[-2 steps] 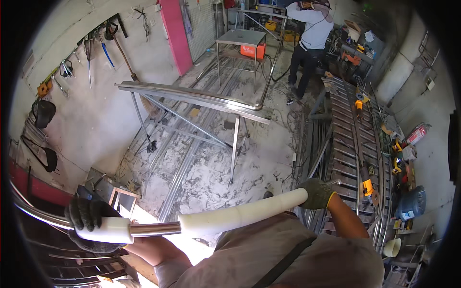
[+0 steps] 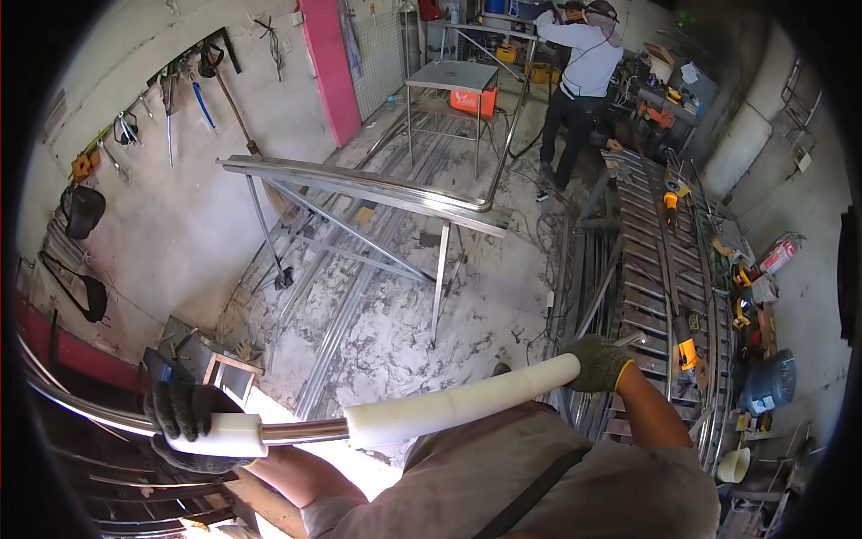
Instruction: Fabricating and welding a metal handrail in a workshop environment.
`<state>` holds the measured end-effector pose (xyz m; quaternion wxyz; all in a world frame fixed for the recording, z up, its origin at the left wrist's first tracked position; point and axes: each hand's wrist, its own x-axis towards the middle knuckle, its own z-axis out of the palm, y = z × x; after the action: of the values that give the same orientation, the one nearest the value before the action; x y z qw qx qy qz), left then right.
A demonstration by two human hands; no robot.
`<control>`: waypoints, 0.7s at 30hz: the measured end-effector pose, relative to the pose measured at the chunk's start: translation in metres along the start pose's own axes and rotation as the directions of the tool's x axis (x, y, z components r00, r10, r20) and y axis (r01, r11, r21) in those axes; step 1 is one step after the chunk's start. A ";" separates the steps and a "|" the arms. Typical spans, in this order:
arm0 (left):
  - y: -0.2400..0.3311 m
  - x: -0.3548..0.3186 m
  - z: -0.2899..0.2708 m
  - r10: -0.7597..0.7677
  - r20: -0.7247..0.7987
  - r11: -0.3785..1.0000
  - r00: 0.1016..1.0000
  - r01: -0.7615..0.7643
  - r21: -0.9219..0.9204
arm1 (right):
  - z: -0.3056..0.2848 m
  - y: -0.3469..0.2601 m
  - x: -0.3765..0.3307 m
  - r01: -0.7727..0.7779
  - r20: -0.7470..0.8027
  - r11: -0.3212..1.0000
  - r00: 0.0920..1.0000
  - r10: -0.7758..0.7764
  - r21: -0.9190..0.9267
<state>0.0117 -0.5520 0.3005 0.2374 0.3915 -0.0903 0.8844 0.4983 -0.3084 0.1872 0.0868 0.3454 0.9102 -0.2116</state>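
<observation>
A shiny metal tube (image 2: 301,432) runs across in front of my chest, curving away at the far left. Two white sleeves sit on it. My left hand (image 2: 184,420), in a black glove, grips the short white sleeve (image 2: 229,436) at the lower left. My right hand (image 2: 597,362), in a grey-green glove with a yellow cuff, holds the far end of the long white sleeve (image 2: 462,402), which slopes up to the right. Bare tube shows between the two sleeves.
A steel-frame stand with long metal rails (image 2: 359,189) stands on the dusty floor ahead. To the right lies a metal grille (image 2: 651,260) with power tools on it. Another person (image 2: 579,81) works at a bench at the back. Tools hang on the left wall (image 2: 162,117).
</observation>
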 end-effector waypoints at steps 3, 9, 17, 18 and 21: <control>-0.005 -0.041 -0.026 -0.127 -0.083 0.990 0.988 0.122 -0.068 | -0.002 0.011 -0.010 -0.074 -0.018 0.996 0.997 0.073 -0.053; 0.011 -0.117 -0.069 -0.380 -0.236 0.920 0.895 0.393 0.009 | -0.009 0.021 -0.025 -0.179 -0.054 0.973 0.983 0.173 -0.146; -0.026 -0.133 -0.076 -0.632 -0.184 0.739 0.753 0.657 0.151 | -0.011 0.039 -0.038 -0.274 -0.057 0.943 0.962 0.267 -0.191; -0.033 -0.132 -0.078 -0.641 -0.179 0.731 0.746 0.665 0.153 | -0.012 0.040 -0.039 -0.283 -0.063 0.941 0.959 0.276 -0.184; -0.059 -0.128 -0.085 -0.652 -0.137 0.742 0.746 0.664 0.088 | -0.014 0.041 -0.040 -0.301 -0.094 0.942 0.953 0.289 -0.146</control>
<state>0.0599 -0.5158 0.1472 0.5121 0.3695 0.1236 0.7655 0.5550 -0.2980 0.1983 0.1121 0.4772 0.8646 -0.1107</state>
